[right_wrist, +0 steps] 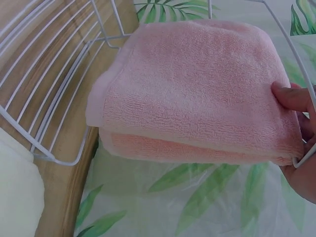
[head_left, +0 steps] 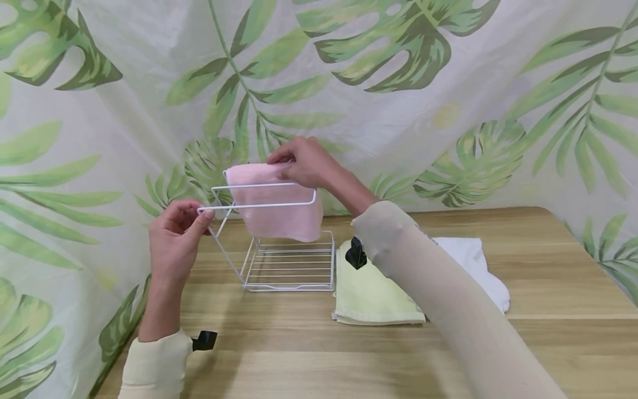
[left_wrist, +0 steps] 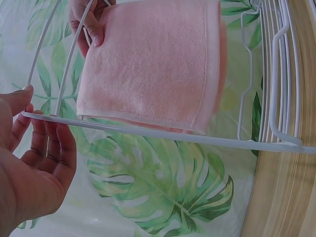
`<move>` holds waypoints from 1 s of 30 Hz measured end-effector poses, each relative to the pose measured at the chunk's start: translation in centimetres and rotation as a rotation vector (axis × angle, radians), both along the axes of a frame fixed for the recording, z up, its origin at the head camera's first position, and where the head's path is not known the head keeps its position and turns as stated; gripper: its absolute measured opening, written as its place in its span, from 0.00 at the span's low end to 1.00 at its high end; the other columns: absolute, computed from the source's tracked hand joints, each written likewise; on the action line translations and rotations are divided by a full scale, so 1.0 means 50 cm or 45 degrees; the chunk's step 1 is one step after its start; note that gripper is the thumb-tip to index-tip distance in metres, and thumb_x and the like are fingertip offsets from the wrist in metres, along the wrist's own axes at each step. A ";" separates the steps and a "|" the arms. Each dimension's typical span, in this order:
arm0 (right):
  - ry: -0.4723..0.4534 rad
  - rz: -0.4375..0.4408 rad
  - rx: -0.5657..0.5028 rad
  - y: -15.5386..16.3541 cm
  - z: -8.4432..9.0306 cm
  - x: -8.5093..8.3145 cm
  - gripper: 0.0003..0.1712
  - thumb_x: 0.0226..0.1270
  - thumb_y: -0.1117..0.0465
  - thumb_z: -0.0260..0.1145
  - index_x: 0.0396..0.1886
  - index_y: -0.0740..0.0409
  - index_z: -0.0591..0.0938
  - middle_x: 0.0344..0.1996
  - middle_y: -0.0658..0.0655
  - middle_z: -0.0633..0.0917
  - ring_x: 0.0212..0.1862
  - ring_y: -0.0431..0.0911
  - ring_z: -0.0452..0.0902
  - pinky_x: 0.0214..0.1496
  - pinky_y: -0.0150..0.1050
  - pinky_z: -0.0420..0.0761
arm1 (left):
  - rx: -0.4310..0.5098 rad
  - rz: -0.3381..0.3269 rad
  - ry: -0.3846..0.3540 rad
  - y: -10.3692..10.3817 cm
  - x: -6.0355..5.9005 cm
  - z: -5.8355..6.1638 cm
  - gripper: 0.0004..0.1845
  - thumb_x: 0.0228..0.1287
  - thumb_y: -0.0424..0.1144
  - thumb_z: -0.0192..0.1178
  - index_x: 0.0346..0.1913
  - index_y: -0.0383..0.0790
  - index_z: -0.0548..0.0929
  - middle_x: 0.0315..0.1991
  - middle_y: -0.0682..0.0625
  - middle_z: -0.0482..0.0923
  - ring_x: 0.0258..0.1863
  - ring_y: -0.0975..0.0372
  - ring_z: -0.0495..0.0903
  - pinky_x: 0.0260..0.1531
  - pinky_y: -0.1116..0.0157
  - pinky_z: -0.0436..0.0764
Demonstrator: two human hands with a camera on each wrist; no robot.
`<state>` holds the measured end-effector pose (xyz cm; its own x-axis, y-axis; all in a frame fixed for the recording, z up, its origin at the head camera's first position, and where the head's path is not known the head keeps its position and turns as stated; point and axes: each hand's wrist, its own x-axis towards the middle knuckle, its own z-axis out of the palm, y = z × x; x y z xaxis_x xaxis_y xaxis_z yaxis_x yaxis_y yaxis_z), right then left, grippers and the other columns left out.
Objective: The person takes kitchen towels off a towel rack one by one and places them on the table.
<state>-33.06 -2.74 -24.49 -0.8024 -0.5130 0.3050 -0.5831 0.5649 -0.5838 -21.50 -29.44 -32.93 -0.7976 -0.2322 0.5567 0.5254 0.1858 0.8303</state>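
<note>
A white wire rack point(head_left: 264, 205) stands on the wooden table, its lower wire shelf flat and its upper rails raised above it. The left hand point(head_left: 174, 238) pinches the upper left corner of the rack between thumb and fingers, as the left wrist view also shows. A folded pink towel point(right_wrist: 192, 79) hangs behind the front upper rails, above the lower shelf. Along its top edge the right hand point(head_left: 306, 162) pinches the towel, thumb on one face. In the right wrist view the towel's layers part slightly at the lower edge.
Right of the rack lies a folded pale yellow towel point(head_left: 379, 302). A white cloth point(head_left: 463, 249) is behind it, partly hidden by the right sleeve point(head_left: 448, 293). A leaf-patterned curtain point(head_left: 379, 127) hangs at the back and left of the table point(head_left: 279, 343).
</note>
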 end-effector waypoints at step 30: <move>0.498 0.044 0.006 0.011 0.032 0.052 0.13 0.75 0.68 0.68 0.52 0.52 0.93 0.50 0.49 0.94 0.55 0.43 0.90 0.60 0.37 0.86 | 0.043 0.002 0.031 -0.002 -0.003 -0.001 0.07 0.67 0.23 0.71 0.44 0.25 0.84 0.29 0.52 0.85 0.26 0.62 0.80 0.28 0.74 0.87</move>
<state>-30.45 -2.17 -22.91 -0.6081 -0.5397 0.5822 -0.7799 0.5432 -0.3111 -21.65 -29.55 -32.97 -0.7835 -0.2523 0.5678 0.5455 0.1583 0.8230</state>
